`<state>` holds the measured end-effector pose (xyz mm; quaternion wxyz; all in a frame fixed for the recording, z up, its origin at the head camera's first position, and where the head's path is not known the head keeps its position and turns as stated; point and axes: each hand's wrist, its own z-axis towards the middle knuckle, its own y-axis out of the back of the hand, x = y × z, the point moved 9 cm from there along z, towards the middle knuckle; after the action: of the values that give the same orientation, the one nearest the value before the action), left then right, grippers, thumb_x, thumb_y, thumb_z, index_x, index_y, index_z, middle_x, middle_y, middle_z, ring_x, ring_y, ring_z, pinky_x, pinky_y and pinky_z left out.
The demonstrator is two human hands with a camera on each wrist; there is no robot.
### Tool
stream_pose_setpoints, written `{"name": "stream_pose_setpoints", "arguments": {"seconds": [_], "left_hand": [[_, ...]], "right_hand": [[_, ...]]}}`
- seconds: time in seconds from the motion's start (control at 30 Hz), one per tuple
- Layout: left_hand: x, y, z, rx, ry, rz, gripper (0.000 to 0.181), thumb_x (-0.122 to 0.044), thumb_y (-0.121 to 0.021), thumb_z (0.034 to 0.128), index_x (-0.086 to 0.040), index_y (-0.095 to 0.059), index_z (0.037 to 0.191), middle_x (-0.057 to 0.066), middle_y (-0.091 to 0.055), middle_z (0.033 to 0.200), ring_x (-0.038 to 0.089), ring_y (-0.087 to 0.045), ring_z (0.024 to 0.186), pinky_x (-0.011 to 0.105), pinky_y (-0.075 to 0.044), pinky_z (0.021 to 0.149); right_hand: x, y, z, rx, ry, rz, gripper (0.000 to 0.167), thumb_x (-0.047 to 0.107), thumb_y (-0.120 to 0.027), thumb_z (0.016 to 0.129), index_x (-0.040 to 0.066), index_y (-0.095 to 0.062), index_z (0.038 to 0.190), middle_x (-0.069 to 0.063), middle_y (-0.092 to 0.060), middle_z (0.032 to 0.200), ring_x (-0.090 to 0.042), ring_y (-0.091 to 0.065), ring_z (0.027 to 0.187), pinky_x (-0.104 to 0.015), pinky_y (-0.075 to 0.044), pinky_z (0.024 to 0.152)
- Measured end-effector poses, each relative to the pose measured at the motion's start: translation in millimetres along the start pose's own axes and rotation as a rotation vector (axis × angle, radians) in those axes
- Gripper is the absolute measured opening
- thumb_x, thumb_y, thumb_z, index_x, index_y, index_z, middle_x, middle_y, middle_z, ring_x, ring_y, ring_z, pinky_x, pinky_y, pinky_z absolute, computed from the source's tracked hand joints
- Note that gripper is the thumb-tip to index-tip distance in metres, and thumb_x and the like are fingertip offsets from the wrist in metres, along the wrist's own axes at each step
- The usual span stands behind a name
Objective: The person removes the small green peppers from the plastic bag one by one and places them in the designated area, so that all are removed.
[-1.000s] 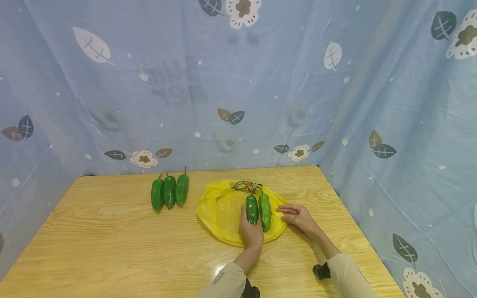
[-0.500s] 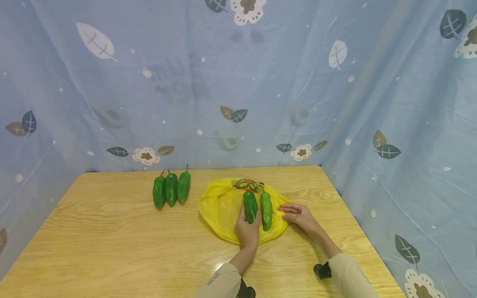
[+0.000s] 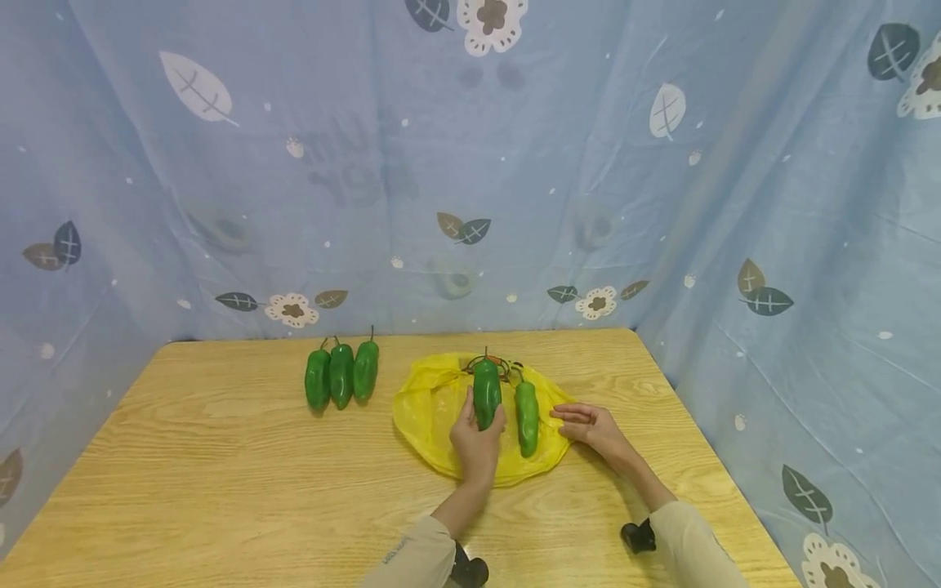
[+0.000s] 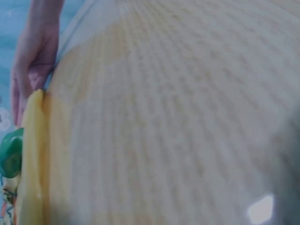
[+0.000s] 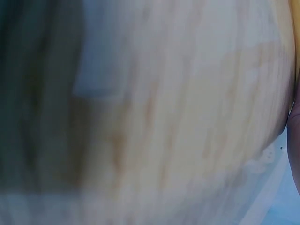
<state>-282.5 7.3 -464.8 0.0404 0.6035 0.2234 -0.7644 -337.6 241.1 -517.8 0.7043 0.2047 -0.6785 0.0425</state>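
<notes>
In the centre of the head view, the left hand (image 3: pixel 478 439) grasps a pepper (image 3: pixel 487 394) near its lower end, with thumb and fingers on opposite sides and the stem pointing up. This pepper is over the yellow bag (image 3: pixel 444 420); how high it is above the plastic I cannot tell. A second pepper (image 3: pixel 527 418) lies on the bag, just to the right. Beside it, the right hand (image 3: pixel 592 431) touches the right edge of the bag; its fingers look rather straight, but whether they pinch the plastic I cannot tell. Three more peppers (image 3: pixel 341 376) stand in a row at the left of the frame, on the surface (image 3: pixel 257 474), well apart from the bag.

In my judgement, the pepper could slip, because its skin looks smooth and only its lower part is held. If the left hand swings to the right, it may knock the second pepper. The thin bag could also be dragged or folded, if the right hand does not keep its edge steady.
</notes>
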Motion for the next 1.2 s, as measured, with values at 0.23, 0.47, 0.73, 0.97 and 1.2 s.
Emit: {"name": "stream_pose_setpoints", "arguments": {"seconds": [0.23,0.47,0.73,0.97,1.2], "left_hand": [[4.9,3.1,10.1,0.034,-0.059,0.027,0.063,0.000,-0.073,0.0820,0.008,-0.044,0.138,0.027,-0.060,0.121,0.021,-0.069,0.064,0.025,-0.059,0.057],[-11.8,8.4,21.7,0.040,-0.049,-0.010,0.061,-0.004,-0.074,0.0823,0.002,-0.048,0.137,0.024,-0.063,0.119,0.034,-0.070,0.067,0.030,-0.060,0.058],[-23.8,26.1,37.6,0.045,-0.012,-0.031,0.060,0.000,-0.073,0.0829,0.005,-0.047,0.137,0.026,-0.062,0.117,0.028,-0.071,0.069,0.032,-0.061,0.062],[-33.6,37.3,50.3,0.098,0.018,-0.050,0.057,-0.001,-0.071,0.0853,0.001,-0.047,0.138,0.023,-0.062,0.121,0.027,-0.070,0.068,0.036,-0.061,0.066],[-46.5,54.6,67.6,0.107,-0.033,0.000,0.051,-0.006,-0.070,0.0875,-0.002,-0.052,0.135,0.022,-0.063,0.118,0.027,-0.069,0.064,0.031,-0.061,0.063]], "right_hand": [[-3.8,0.8,-3.0,0.000,-0.015,0.007,0.046,0.007,-0.064,0.091,-0.011,-0.050,0.131,-0.027,-0.055,0.129,-0.004,-0.060,0.107,-0.019,-0.053,0.087],[-1.5,0.7,-4.0,-0.001,0.004,0.006,0.045,0.006,-0.064,0.092,-0.013,-0.049,0.130,-0.028,-0.055,0.129,-0.006,-0.060,0.109,-0.019,-0.053,0.087],[0.1,-1.7,-5.2,0.006,0.016,0.005,0.045,0.005,-0.063,0.092,-0.014,-0.049,0.130,-0.027,-0.056,0.128,-0.006,-0.060,0.108,-0.020,-0.054,0.086],[-0.4,-0.7,-3.5,0.014,0.012,0.003,0.045,0.005,-0.063,0.092,-0.013,-0.049,0.131,-0.028,-0.054,0.130,-0.005,-0.060,0.108,-0.020,-0.053,0.087],[2.1,0.3,-0.5,0.015,-0.009,-0.003,0.046,0.007,-0.063,0.092,-0.011,-0.049,0.132,-0.027,-0.054,0.131,-0.004,-0.060,0.108,-0.021,-0.053,0.088]]}}
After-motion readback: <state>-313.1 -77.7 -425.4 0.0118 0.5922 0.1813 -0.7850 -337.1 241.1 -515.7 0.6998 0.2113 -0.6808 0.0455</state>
